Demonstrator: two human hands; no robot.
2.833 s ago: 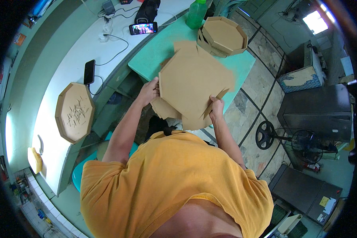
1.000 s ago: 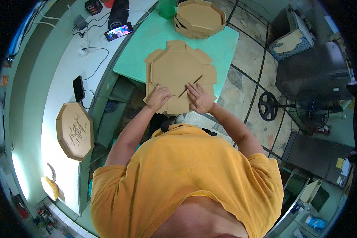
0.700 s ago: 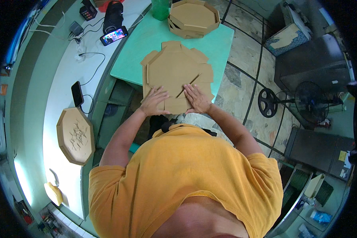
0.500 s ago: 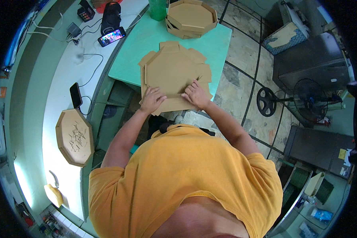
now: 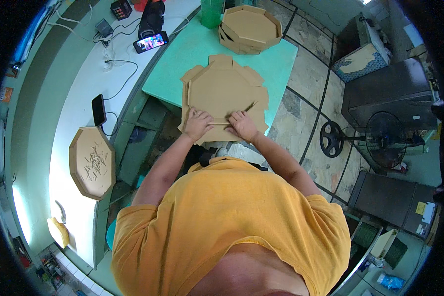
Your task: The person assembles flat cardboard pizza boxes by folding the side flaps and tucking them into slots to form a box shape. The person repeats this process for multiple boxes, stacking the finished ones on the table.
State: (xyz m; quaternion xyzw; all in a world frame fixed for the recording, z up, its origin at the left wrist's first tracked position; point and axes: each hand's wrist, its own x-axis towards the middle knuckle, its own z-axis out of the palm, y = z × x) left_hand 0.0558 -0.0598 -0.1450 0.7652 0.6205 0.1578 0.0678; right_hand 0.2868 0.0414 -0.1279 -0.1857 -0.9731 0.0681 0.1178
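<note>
A flat octagonal brown cardboard box blank (image 5: 225,91) with side flaps lies on the green table (image 5: 195,54). My left hand (image 5: 198,125) presses on its near edge, fingers spread over a folded flap. My right hand (image 5: 242,125) presses the same near flap just to the right, fingertips almost touching the left hand. Neither hand lifts the cardboard. My yellow-shirted torso fills the lower part of the view.
A stack of folded octagonal cardboard boxes (image 5: 250,28) and a green bottle (image 5: 211,11) stand at the table's far end. On the white counter at the left lie an octagonal box with small sticks (image 5: 92,162), two phones (image 5: 99,109), cables. A floor fan (image 5: 375,140) stands at the right.
The cardboard blank, earlier held up in both hands, now lies flat on the table. Both hands have slid to its near edge and press the flap down.
</note>
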